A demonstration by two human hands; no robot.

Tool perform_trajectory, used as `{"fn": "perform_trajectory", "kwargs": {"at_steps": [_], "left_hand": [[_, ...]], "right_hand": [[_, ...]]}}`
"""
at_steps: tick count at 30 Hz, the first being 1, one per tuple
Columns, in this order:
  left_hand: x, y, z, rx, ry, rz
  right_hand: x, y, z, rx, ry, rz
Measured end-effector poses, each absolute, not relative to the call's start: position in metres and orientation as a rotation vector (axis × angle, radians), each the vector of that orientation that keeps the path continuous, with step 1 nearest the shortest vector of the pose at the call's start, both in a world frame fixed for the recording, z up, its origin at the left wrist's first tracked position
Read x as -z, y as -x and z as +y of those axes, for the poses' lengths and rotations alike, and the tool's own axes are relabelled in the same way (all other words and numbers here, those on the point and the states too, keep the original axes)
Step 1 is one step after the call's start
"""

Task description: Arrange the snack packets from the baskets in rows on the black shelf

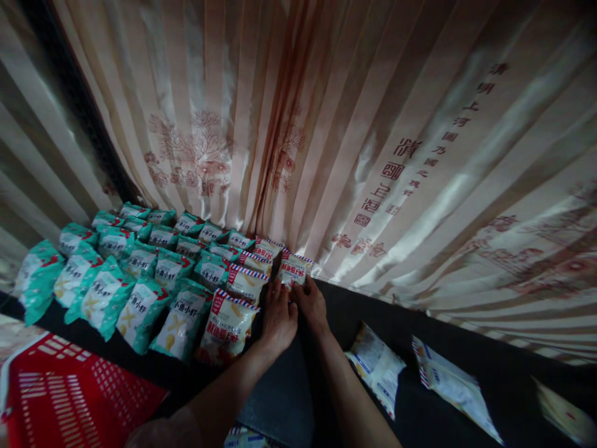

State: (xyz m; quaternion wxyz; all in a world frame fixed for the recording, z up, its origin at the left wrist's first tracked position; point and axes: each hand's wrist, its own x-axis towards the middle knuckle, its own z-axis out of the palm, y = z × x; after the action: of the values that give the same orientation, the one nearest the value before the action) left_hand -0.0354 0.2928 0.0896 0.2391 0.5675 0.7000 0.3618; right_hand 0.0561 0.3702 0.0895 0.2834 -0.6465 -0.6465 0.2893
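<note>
My left hand (280, 314) and my right hand (311, 303) are side by side at the lower edge of a cream snack bag (293, 269) with red print and a striped top edge. The fingers of both hands are bent and closed on its lower corners; the fingertips are partly hidden. Just left of it stands a column of matching cream snack bags, the nearest one (228, 326) beside my left wrist. Further left, several rows of teal and white snack bags (184, 317) stand close together, leaning slightly back.
A red plastic basket (69, 398) is at the lower left. On the dark surface (321, 373) to the right lie loose snack bags (377, 367), (452, 386) and a pale packet (566, 410). Behind everything hangs a pleated, printed curtain (326, 155).
</note>
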Motion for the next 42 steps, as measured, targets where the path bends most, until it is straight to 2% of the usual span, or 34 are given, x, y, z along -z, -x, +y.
{"fn": "perform_trajectory", "kwargs": {"at_steps": [42], "left_hand": [[-0.0933,0.0376,0.2938,-0.985,-1.546,1.859]], "right_hand": [[-0.0876,-0.0565,0.378,-0.769,1.681,-1.719]]}}
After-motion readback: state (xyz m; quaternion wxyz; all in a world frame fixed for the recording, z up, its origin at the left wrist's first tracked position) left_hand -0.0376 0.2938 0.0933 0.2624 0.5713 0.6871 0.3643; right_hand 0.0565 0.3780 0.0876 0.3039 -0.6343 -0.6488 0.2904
